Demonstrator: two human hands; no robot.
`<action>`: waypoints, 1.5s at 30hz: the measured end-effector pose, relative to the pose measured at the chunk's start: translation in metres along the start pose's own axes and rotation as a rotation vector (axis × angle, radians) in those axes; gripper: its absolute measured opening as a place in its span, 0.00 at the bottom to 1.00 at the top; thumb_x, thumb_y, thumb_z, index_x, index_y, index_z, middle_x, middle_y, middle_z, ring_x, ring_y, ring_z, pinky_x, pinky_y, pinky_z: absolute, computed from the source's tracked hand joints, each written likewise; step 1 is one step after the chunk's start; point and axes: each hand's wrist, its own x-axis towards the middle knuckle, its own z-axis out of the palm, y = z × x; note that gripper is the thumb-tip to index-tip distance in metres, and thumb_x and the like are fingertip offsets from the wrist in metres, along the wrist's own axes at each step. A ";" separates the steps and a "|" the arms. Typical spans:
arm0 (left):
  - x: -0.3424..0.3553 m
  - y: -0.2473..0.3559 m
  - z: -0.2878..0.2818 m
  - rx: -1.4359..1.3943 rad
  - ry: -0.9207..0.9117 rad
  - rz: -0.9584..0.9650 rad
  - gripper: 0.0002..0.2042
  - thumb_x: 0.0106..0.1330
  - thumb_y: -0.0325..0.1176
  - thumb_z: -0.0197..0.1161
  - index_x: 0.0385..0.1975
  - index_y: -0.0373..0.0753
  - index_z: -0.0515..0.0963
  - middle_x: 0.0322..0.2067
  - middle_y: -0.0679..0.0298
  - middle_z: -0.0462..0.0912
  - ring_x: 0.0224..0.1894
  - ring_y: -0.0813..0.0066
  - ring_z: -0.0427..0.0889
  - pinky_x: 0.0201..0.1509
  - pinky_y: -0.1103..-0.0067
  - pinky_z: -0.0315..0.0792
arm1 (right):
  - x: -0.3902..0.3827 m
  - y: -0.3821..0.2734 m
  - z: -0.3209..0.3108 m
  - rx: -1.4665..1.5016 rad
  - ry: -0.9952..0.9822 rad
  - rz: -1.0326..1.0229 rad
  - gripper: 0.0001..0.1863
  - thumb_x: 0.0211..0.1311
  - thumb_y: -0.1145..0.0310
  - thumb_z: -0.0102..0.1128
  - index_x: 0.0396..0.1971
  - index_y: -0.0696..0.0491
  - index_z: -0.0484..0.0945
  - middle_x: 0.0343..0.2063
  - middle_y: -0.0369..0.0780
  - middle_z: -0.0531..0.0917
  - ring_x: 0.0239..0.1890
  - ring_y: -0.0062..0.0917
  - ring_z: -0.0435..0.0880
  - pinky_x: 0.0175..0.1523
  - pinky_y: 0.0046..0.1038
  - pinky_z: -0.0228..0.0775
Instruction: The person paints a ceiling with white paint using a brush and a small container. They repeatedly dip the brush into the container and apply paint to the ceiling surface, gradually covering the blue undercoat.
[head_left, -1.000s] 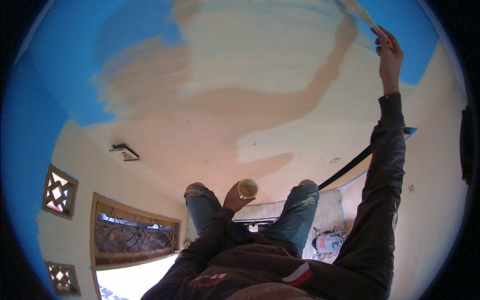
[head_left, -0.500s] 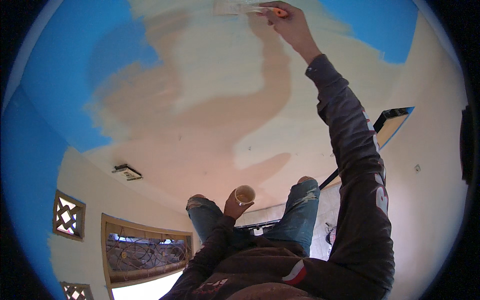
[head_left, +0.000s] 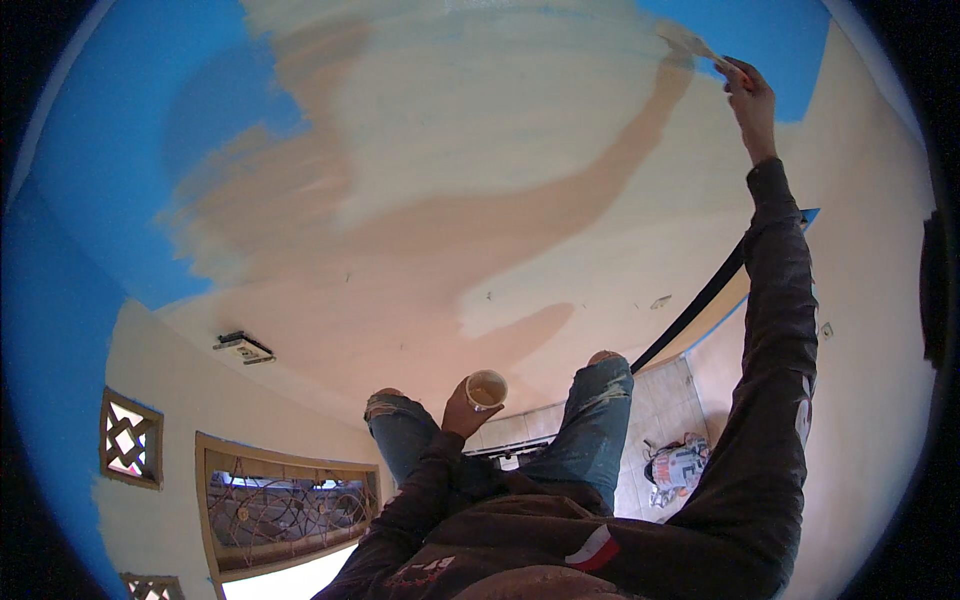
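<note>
My right hand [head_left: 750,105] is closed on a paintbrush [head_left: 708,52] with a pale handle, raised at the upper right, its bristles at a broad painted surface [head_left: 450,130]. That surface is cream in the middle, streaky at its borders with bright blue [head_left: 110,160]; the shadow of my arm falls across it. My left hand [head_left: 460,410] is wrapped round a small pale cup [head_left: 486,390] of light-coloured paint, between my jeans-clad knees [head_left: 590,420].
A small fixture [head_left: 243,347] sits left, above two lattice openings [head_left: 130,440] and a grilled window [head_left: 285,505]. A dark curved strip [head_left: 690,310] runs on the right. Beyond my right knee, a bundle [head_left: 675,470] lies on pale tiles [head_left: 655,400].
My right hand and brush swept left to the upper middle half a second ago and have come back to the upper right. My left hand still holds the cup.
</note>
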 end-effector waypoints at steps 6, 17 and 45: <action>0.002 0.005 -0.003 0.018 -0.029 0.003 0.39 0.51 0.44 0.84 0.61 0.38 0.72 0.55 0.55 0.82 0.59 0.59 0.82 0.64 0.66 0.77 | -0.017 -0.002 -0.012 0.196 0.089 0.040 0.17 0.74 0.62 0.61 0.56 0.55 0.83 0.46 0.34 0.89 0.33 0.07 0.73 0.32 0.12 0.63; -0.003 -0.001 -0.004 0.014 -0.007 -0.010 0.42 0.50 0.48 0.84 0.62 0.34 0.71 0.54 0.51 0.82 0.57 0.56 0.83 0.61 0.65 0.79 | -0.052 -0.114 0.142 0.367 -0.365 -0.170 0.15 0.75 0.60 0.61 0.52 0.52 0.85 0.37 0.31 0.88 0.34 0.13 0.80 0.38 0.18 0.74; 0.001 -0.009 0.000 0.038 -0.055 -0.043 0.40 0.51 0.45 0.84 0.62 0.37 0.71 0.56 0.54 0.82 0.60 0.59 0.82 0.65 0.66 0.76 | -0.060 -0.088 0.102 0.364 -0.165 -0.008 0.16 0.73 0.61 0.63 0.53 0.55 0.84 0.38 0.33 0.88 0.34 0.14 0.79 0.38 0.18 0.73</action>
